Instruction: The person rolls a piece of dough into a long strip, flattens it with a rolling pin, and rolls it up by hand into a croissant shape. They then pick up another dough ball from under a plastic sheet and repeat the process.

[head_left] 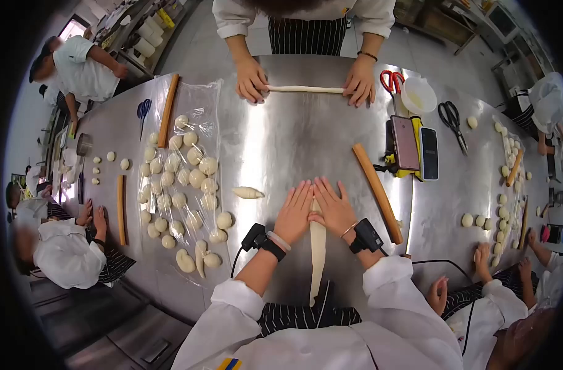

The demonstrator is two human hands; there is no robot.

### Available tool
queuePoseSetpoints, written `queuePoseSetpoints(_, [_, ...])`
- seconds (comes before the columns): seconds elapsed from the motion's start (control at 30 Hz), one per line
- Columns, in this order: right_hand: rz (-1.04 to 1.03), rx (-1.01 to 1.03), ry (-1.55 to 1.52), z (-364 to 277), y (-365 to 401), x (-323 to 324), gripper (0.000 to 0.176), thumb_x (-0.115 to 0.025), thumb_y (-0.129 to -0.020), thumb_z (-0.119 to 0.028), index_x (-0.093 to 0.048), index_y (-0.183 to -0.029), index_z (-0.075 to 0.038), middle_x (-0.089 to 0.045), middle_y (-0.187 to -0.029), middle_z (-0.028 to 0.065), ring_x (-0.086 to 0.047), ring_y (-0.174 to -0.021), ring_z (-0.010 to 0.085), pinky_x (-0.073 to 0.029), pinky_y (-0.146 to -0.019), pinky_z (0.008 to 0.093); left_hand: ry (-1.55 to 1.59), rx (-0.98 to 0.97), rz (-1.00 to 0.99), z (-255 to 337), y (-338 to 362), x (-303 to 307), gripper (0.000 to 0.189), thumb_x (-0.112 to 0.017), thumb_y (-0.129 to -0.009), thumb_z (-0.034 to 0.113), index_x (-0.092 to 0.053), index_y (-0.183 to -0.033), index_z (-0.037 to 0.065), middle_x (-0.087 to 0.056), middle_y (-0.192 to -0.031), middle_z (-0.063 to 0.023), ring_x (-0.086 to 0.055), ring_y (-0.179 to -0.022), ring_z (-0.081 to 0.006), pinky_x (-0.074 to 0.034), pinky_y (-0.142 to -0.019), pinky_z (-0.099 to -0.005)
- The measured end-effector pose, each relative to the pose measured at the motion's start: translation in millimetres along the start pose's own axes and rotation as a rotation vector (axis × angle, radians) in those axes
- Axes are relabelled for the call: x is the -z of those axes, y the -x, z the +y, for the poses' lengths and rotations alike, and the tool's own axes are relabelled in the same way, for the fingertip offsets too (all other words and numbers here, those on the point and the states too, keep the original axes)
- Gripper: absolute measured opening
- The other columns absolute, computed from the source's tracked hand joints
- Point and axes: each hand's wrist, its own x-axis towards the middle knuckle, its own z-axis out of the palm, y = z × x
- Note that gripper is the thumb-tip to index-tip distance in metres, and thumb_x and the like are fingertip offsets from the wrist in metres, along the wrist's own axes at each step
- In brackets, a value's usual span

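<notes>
Work in hand: rolling a dough strip (317, 259) under both palms on the steel table (306, 142).
Strip location: centre of the near edge. Its far end lies under the hands and its tail runs toward 6 o'clock.
Left hand (294, 213): flat, palm down, fingers straight and close together, pointing to 12 o'clock, pressed on the strip's far end.
Right hand (334, 206): flat likewise, fingers slightly fanned, touching the left hand at the thumb side.
Forearms: low, converging from 7 and 5 o'clock.
Technique (judgement): apply light, even pressure and work both palms outward along the strip for uniform thickness.
Surroundings: rolling pin (378, 192) at 3 o'clock; small dough piece (248, 193) at 10 o'clock; dough balls (183, 185) at 9 o'clock.
Opposite, 12 o'clock: a co-worker's hands on a dough rope (305, 89).
</notes>
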Motion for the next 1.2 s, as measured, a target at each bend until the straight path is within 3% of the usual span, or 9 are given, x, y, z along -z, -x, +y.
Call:
queuePoseSetpoints(0.07, [0.045, 0.056, -0.030, 4.5, 8.7, 0.3, 0.082, -0.057, -0.077, -0.053, -0.035, -0.136, -0.001, -0.030, -0.146, 0.0127, -0.023, -0.137, 0.0243, -0.015, -0.108, 0.0538, -0.001, -0.036, -0.097, 1.3, 6.9, 5.2, 0.071, -0.060, -0.081, 0.026, -0.029, -0.138, -0.002, -0.028, -0.145, -0.0153, -0.025, -0.136, -0.0280, -0.022, -0.111, -0.0417])
queuePoseSetpoints(0.17, [-0.072, 0.047, -0.017, -4.3, 43.0, 5.6, 0.080, -0.058, -0.076, -0.052, -0.038, -0.135, -0.001, -0.031, -0.145, 0.0118, -0.024, -0.137, 0.0253, -0.016, -0.108, 0.0540, 0.064, -0.021, -0.126, 9.3, 42.5, 12.5, 0.073, -0.062, -0.077, 0.024, -0.031, -0.137, -0.004, -0.031, -0.143, -0.0178, -0.027, -0.135, -0.0310, -0.023, -0.110, -0.0432])
queuePoseSetpoints(0.4, [-0.034, 0.002, 0.019, -10.3, 23.4, 14.5, 0.080, -0.058, -0.076, -0.052, -0.039, -0.134, -0.001, -0.031, -0.145, 0.0118, -0.024, -0.136, 0.0273, -0.017, -0.108, 0.0545, 0.001, 0.013, -0.055, 12.8, 20.6, 12.8, 0.072, -0.060, -0.080, 0.029, -0.030, -0.137, -0.003, -0.029, -0.145, -0.0154, -0.026, -0.135, -0.0282, -0.022, -0.110, -0.0422])
queuePoseSetpoints(0.47, [0.033, 0.016, 0.021, -7.2, 15.2, 1.4, 0.080, -0.059, -0.075, -0.053, -0.040, -0.134, -0.001, -0.031, -0.145, 0.0118, -0.024, -0.136, 0.0273, -0.016, -0.108, 0.0545, -0.031, -0.067, -0.011, 8.8, 12.7, 0.5, 0.074, -0.061, -0.079, 0.030, -0.030, -0.137, -0.003, -0.029, -0.145, -0.0156, -0.026, -0.136, -0.0285, -0.023, -0.110, -0.0425])
queuePoseSetpoints(0.6, [0.024, 0.036, -0.027, -9.6, 41.3, 3.6, 0.080, -0.056, -0.076, -0.054, -0.040, -0.134, -0.001, -0.031, -0.145, 0.0120, -0.024, -0.136, 0.0271, -0.016, -0.108, 0.0544, 0.018, -0.061, -0.089, 12.2, 37.6, 1.6, 0.074, -0.061, -0.079, 0.032, -0.030, -0.137, -0.003, -0.029, -0.145, -0.0156, -0.025, -0.136, -0.0286, -0.022, -0.110, -0.0426])
queuePoseSetpoints(0.67, [-0.078, 0.052, 0.048, -12.5, 60.3, 4.1, 0.080, -0.053, -0.078, -0.056, -0.040, -0.134, -0.001, -0.031, -0.145, 0.0124, -0.024, -0.137, 0.0271, -0.017, -0.108, 0.0544, -0.001, -0.078, -0.143, 15.5, 55.1, 3.9, 0.074, -0.060, -0.080, 0.033, -0.030, -0.137, -0.003, -0.030, -0.144, -0.0159, -0.025, -0.136, -0.0287, -0.022, -0.111, -0.0424])
queuePoseSetpoints(0.87, [0.014, -0.022, 0.036, -24.6, 40.6, 5.7, 0.084, -0.054, -0.076, -0.058, -0.037, -0.136, -0.001, -0.030, -0.146, 0.0124, -0.023, -0.137, 0.0273, -0.016, -0.108, 0.0538, -0.001, -0.073, -0.041, 22.7, 35.3, 11.4, 0.074, -0.060, -0.079, 0.032, -0.030, -0.137, -0.004, -0.030, -0.144, -0.0170, -0.025, -0.136, -0.0290, -0.021, -0.111, -0.0422])
queuePoseSetpoints(1.2, [-0.075, -0.011, 0.009, -29.1, 72.4, 4.7, 0.083, -0.054, -0.077, -0.056, -0.036, -0.136, -0.001, -0.031, -0.146, 0.0104, -0.023, -0.137, 0.0270, -0.014, -0.108, 0.0545, 0.024, -0.144, -0.145, 10.9, 63.6, 6.8, 0.073, -0.059, -0.080, 0.032, -0.030, -0.136, -0.004, -0.032, -0.142, -0.0171, -0.027, -0.135, -0.0290, -0.022, -0.111, -0.0415])
